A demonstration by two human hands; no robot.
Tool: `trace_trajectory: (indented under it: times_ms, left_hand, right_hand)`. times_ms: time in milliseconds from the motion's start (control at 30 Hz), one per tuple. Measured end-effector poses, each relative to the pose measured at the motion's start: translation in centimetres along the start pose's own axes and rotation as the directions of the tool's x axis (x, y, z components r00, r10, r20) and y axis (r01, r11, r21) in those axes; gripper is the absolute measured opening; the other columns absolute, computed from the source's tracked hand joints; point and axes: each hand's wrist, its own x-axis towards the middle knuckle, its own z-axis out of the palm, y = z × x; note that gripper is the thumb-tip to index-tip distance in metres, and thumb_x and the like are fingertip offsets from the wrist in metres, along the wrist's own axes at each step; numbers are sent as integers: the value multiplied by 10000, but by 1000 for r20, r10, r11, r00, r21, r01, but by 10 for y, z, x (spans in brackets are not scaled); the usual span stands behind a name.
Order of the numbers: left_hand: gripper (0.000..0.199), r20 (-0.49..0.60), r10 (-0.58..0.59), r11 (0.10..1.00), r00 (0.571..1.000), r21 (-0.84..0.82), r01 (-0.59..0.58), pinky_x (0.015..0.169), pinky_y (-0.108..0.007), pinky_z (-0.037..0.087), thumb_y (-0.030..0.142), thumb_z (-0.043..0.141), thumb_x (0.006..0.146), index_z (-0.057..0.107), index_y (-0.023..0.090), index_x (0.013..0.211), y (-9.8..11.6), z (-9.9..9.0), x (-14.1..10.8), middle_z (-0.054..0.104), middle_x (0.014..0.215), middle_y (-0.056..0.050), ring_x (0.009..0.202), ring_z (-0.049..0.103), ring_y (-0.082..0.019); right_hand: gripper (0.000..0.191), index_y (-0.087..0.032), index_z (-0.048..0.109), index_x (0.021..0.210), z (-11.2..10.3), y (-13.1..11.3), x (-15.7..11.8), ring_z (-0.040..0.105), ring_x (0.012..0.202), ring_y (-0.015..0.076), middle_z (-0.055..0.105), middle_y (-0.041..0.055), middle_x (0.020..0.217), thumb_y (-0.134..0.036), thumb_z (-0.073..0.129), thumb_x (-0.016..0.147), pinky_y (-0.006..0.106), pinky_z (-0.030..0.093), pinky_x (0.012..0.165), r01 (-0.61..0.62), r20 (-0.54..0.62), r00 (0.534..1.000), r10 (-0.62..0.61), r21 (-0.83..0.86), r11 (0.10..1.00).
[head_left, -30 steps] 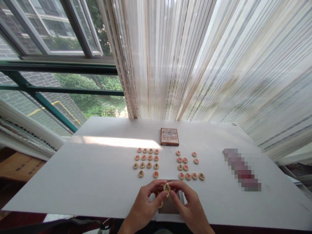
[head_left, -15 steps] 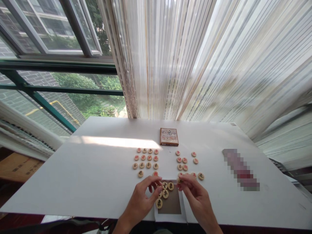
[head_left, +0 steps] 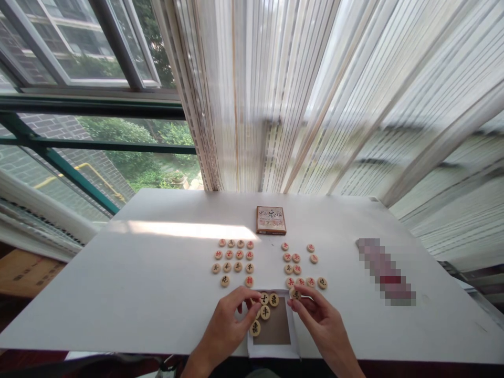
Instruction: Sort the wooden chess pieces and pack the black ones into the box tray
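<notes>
left set: discs flat on table, in rows.
left hand: loosely curled over tray's left side; can't tell if it grips anything.
tray pieces: bunched upper left; low, so fingertips on the rims.
tray: thin walls, likely light, bit flexy; steady it by a side.
right set: loose discs beyond tray.
held piece: above tray's upper right corner; likely light, rigid, smooth; pinch opposite edges.
right hand: thumb and fingers pinch held piece.
</notes>
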Motion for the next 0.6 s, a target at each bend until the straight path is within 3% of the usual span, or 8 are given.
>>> trace_trajectory:
  times_ms: [267,433,600]
  left_hand:
    - [150,36,24,1000,999,-1,-24,716,-242,516,205,649,912,680,249,1052,11,7,7,722,939,-3,781,666,-145]
    - [192,54,112,994,992,-8,-112,769,-255,543,164,652,900,670,249,1071,18,16,12,725,978,-14,810,674,-151]
    - [289,70,232,971,970,42,-236,894,-296,541,120,685,868,653,257,1120,23,25,18,729,1070,-31,981,682,-190]
  right_hand:
    - [300,-241,753,1096,11,-12,-3,764,899,257,776,85,1027,-414,740,853,359,622,867,-31,74,997,36,-69,997]
    - [265,-245,739,1091,13,-14,-5,747,927,249,743,80,1068,-412,698,890,357,610,875,1,98,995,4,-54,999]
    - [208,-225,716,1022,14,-9,-6,724,958,240,743,70,1010,-381,716,885,336,585,892,7,78,997,-4,-44,999]
